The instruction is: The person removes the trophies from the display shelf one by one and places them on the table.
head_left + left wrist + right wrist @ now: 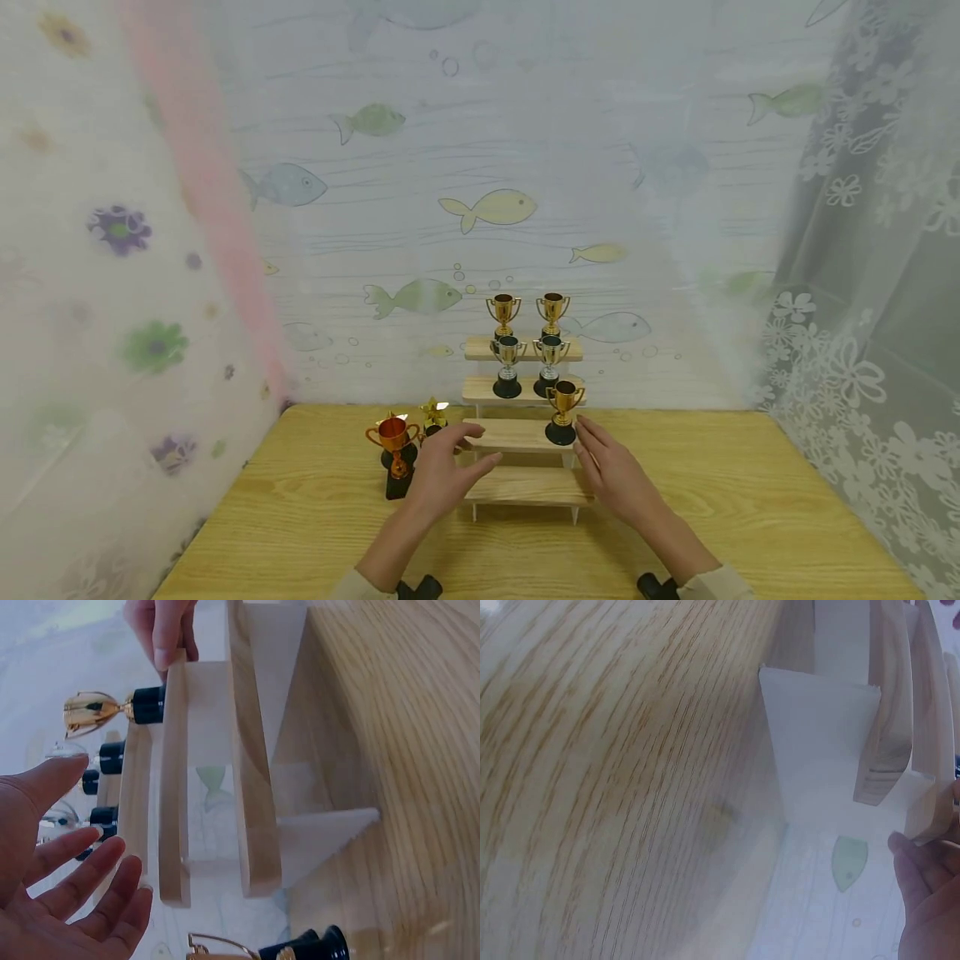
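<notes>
A four-tier wooden stepped stand (525, 483) with white side supports stands on the table. My right hand (615, 479) is at the stand's right end, its fingertips touching the end of the second step from the bottom, beside the black base of a gold trophy cup (564, 404). My left hand (442, 475) hovers at the stand's left end with fingers spread and nothing in its grasp; its palm and fingers show in the left wrist view. Two silver trophy cups (507, 354) stand one step higher, and two gold trophy cups (503, 310) occupy the top step.
Left of the stand, partly behind my left hand, an orange-bronze trophy cup (395, 442) and gold star trophies (433, 410) stand on the wood-grain table (697, 467). A fish-patterned curtain (600, 167) hangs behind; a flowered one (112, 333) flanks the left side.
</notes>
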`<state>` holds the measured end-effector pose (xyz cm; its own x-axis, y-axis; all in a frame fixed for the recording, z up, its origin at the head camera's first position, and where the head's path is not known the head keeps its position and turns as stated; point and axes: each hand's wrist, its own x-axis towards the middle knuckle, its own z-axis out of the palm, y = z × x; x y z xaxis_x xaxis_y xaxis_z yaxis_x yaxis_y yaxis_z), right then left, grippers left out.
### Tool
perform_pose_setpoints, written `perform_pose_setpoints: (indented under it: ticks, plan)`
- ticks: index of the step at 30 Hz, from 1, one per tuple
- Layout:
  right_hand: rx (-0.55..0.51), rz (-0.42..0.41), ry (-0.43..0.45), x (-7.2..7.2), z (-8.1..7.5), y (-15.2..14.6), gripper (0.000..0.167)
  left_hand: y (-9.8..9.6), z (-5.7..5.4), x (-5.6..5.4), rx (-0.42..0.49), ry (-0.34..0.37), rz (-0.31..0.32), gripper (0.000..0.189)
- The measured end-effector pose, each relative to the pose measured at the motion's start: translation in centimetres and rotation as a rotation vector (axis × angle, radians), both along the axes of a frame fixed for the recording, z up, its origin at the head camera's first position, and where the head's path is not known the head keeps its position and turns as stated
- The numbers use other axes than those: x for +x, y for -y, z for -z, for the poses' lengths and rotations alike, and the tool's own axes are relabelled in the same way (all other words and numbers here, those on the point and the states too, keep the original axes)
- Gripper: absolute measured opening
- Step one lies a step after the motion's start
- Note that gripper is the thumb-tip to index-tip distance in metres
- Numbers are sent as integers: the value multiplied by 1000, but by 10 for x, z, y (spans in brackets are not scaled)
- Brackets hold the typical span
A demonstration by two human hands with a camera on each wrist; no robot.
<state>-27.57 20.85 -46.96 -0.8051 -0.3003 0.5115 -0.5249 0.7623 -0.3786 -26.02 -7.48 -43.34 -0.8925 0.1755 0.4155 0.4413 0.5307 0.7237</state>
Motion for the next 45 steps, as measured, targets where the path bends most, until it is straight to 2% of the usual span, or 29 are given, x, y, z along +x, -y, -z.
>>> perform_pose_setpoints:
  ticks: [9,16,21,26,45]
  plan:
    - [-4,-2,11,0,1,1,43,-21,0,-9,0,-48,57,41]
    - [5,0,18,-1,2,-1,44,-43,-7,-11,-26,-33,56,41]
    - [8,2,3,-1,1,-2,43,-59,-8,-18,-17,-5,72,41]
    - [12,2,-9,-2,2,-2,43,-73,-8,-23,-12,20,53,39]
    - [-8,-3,-8,0,3,-2,43,-104,-3,-38,-67,-2,-16,38]
